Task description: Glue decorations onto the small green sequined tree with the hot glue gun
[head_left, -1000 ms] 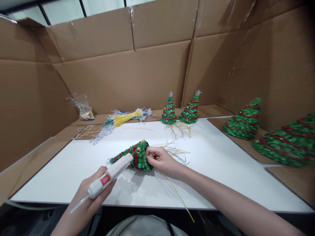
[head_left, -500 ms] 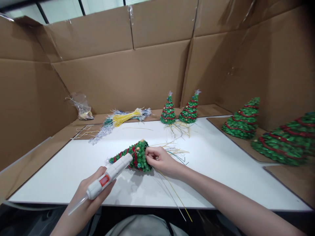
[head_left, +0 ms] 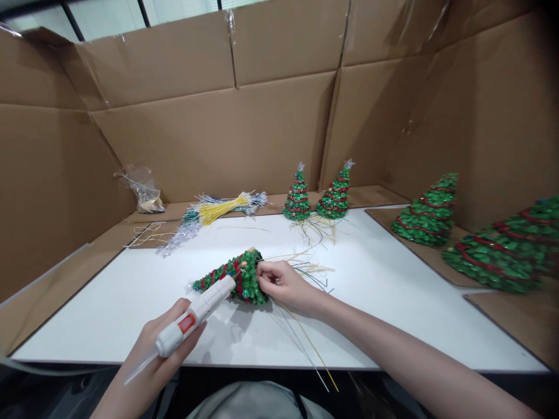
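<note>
A white hot glue gun (head_left: 198, 311) with a red-orange window and a clear glue stick at its back is gripped in my left hand (head_left: 159, 343). Its nozzle end is close to a small green Christmas tree (head_left: 233, 276), which lies on its side with the tip to the left. Red garland and small baubles cover the tree. My right hand (head_left: 288, 285) is closed at the tree's wide base, fingertips partly hidden at its rim. Thin yellow, white and dark wires (head_left: 305, 337) trail from the base, several to the right and some toward me.
Two finished-looking trees (head_left: 297, 195) with star tips stand at the back, wires spread before them. Larger trees (head_left: 430, 212) are at the right on cardboard. Bundled coloured wires (head_left: 222, 208) and a plastic bag (head_left: 146, 192) lie back left. Cardboard walls (head_left: 279, 128) surround the white board (head_left: 375, 279).
Almost nothing differs. The glue gun has shifted very slightly at the tree, and the whole view has moved a few pixels; my right hand stays at the base.
</note>
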`<state>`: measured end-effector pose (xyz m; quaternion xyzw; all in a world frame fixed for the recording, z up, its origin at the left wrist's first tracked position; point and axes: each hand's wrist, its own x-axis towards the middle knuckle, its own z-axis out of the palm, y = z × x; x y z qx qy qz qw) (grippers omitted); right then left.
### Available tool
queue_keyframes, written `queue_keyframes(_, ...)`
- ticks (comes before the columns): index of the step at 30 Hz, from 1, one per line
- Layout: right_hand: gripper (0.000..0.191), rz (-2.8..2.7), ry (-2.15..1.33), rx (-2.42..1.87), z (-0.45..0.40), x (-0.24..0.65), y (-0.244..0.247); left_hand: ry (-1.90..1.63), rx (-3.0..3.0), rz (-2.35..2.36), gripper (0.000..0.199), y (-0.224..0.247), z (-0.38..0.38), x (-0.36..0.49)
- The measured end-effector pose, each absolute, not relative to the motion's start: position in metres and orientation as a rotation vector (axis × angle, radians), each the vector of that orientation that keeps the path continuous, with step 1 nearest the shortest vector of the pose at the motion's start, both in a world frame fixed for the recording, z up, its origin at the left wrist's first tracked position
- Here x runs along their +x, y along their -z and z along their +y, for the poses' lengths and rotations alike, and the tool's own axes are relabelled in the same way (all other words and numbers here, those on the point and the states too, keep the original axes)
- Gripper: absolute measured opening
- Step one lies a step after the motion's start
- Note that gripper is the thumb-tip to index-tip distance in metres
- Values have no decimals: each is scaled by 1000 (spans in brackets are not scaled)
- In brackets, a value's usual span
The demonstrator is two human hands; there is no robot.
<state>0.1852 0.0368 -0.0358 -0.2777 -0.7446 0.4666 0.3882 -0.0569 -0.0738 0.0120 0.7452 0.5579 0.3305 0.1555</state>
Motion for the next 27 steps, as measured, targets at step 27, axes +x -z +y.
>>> queue_keyframes(27, 16, -1902, -1175, -711, 38, 185, 39, -896, 2247, 1543, 13, -5, -74, -63)
